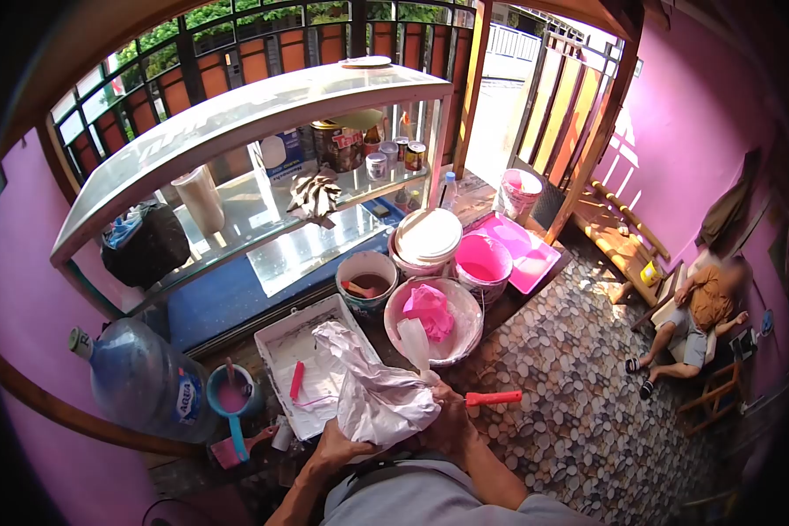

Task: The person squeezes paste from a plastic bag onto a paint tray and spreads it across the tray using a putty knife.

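A crumpled silvery-white plastic bag (381, 394) is held between my hands, close to my body. My left hand (340, 447) grips its lower left edge. My right hand (450, 421) is closed at the bag's right side, where a red handle (494, 398) sticks out to the right; what it joins is hidden. Beyond the bag, a whitish basin (466, 342) holds a bright pink crumpled plastic (430, 311). Left of the bag lies a white paint tray (280, 351) with a small red handle (297, 380) in it.
Behind stand a bucket of dark liquid (367, 263), a lidded bucket (428, 235) and a pink paint bucket (483, 260). At left are a water jug (153, 386) and a blue dipper (235, 390). A person (706, 307) sits at the right.
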Demonstrator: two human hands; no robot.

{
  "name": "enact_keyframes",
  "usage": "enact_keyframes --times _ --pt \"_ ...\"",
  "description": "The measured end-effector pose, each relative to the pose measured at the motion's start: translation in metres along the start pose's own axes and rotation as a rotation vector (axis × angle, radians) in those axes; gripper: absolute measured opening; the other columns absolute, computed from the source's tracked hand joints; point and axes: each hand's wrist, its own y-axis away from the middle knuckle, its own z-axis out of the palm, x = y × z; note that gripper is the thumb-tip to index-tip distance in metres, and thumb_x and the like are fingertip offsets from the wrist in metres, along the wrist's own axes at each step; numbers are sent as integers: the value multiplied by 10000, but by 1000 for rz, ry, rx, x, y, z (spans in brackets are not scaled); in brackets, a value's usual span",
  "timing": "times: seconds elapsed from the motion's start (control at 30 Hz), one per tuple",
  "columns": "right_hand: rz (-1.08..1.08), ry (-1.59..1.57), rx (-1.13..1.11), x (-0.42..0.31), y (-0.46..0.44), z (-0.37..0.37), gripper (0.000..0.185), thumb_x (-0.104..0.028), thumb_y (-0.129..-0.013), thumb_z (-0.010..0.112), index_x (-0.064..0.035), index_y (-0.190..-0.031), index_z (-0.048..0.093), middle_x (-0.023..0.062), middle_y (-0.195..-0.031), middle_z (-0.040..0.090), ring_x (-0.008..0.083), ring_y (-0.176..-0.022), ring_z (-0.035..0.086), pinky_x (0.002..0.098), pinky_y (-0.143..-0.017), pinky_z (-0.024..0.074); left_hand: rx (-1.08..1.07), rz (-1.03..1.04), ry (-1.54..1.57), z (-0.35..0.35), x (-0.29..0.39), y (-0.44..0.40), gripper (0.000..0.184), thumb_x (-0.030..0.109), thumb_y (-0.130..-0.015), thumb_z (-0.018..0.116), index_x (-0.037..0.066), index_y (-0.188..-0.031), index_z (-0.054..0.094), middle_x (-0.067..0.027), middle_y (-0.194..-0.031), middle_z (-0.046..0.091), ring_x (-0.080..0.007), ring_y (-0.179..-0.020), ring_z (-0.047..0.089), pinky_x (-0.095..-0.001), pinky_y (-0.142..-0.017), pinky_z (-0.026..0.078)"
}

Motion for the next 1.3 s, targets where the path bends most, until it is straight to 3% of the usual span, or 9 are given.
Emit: enact_keyframes --times 0.13,0.3,0.57,0.63,0.7,0.97,1.07,1.17,1.3 --pt "-14 39 -35 -12 -6 11 828 -514 -783 625 -4 -1371 342 125 -1327 457 233 -1214 449 359 -1025 351 8 -44 76 -12 0 3 672 89 -535 809 -32 -1144 551 -87 -1034 632 -192 -933 600 -307 -887 454" --pt "137 796 -35 -28 -14 45 851 -321 -643 811 18 -1317 416 109 -1218 540 194 -1100 526 327 -966 395 -6 -37 227 -21 -17 1 586 95 -573 738 -42 -1117 569 -88 -1010 632 -191 -911 595 -303 -862 460" --pt "360 957 -95 -14 -24 56 964 -297 -603 834 -6 -1380 342 86 -1295 464 165 -1160 446 306 -993 361 -43 -109 728 -22 -57 -14 263 42 -598 611 -72 -833 640 -114 -776 653 -179 -703 620 -301 -669 510" --pt "371 958 -84 -5 -25 53 963 -278 -602 837 -4 -1380 338 85 -1287 474 169 -1157 452 310 -993 360 27 87 523 -17 -69 -15 141 29 -595 606 -62 -697 642 -114 -690 643 -170 -627 613 -299 -590 506" --pt "332 839 -67 3 -26 55 934 -249 -599 835 -6 -1366 360 74 -1256 502 168 -1121 483 301 -973 378 75 -80 663 -15 -74 -18 114 18 -583 610 -54 -663 649 -110 -691 644 -172 -609 609 -309 -562 500" --pt "275 759 32 17 -31 55 811 -142 -593 825 -14 -1298 445 47 -1138 581 145 -1016 550 294 -908 437 85 -185 905 -10 -79 -25 166 25 -602 604 -37 -748 655 -105 -698 636 -173 -592 600 -304 -553 485" --pt "237 815 92 21 -31 54 749 -69 -598 814 -23 -1268 481 37 -1100 599 139 -989 564 291 -896 448 61 105 582 -12 -76 -21 175 92 -680 570 -25 -798 628 -63 -709 600 -137 -666 588 -257 -582 445" --pt "168 805 101 20 -32 47 678 11 -615 791 -31 -1235 521 17 -1067 611 129 -968 566 282 -890 450 -183 -126 882 -21 -31 -6 550 192 -749 637 -20 -1219 447 -102 -1004 584 -188 -835 612 -317 -785 514" --pt "165 729 144 24 -27 50 636 -23 -626 805 -27 -1206 544 20 -1052 610 120 -958 557 279 -868 447 -168 -137 791 -21 -46 -22 687 194 -714 755 -11 -1276 418 -126 -1104 579 -228 -956 601 -342 -832 508"
